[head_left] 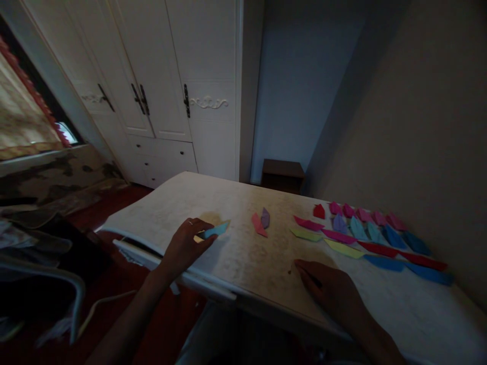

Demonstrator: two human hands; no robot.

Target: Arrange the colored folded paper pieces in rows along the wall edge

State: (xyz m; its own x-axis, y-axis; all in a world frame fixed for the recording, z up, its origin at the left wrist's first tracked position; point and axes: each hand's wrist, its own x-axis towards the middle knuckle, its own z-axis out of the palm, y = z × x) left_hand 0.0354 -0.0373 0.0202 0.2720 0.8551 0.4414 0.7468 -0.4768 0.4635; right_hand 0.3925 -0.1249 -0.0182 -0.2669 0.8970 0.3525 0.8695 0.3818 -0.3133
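Note:
My left hand (pixel 187 242) is closed, thumb and fingers pinching a light blue folded paper piece (pixel 216 231) above the table's left part. Yellow paper edges show beside the blue piece; whether they belong to it I cannot tell. My right hand (pixel 327 284) rests near the table's front edge, its fingers loosely bent and slightly apart, with nothing visible in them. Between the hands, farther back, lie a pink folded piece (pixel 259 224) and a purple one (pixel 265 218), touching or nearly so.
Rows of coloured folded paper pieces (pixel 344 247) lie along the right side of the white table (pixel 243 203). A red piece (pixel 319 211) sits behind them. An open drawer (pixel 133 253) juts out at front left. A white wardrobe (pixel 213 137) and a brown cabinet (pixel 283 168) stand beyond.

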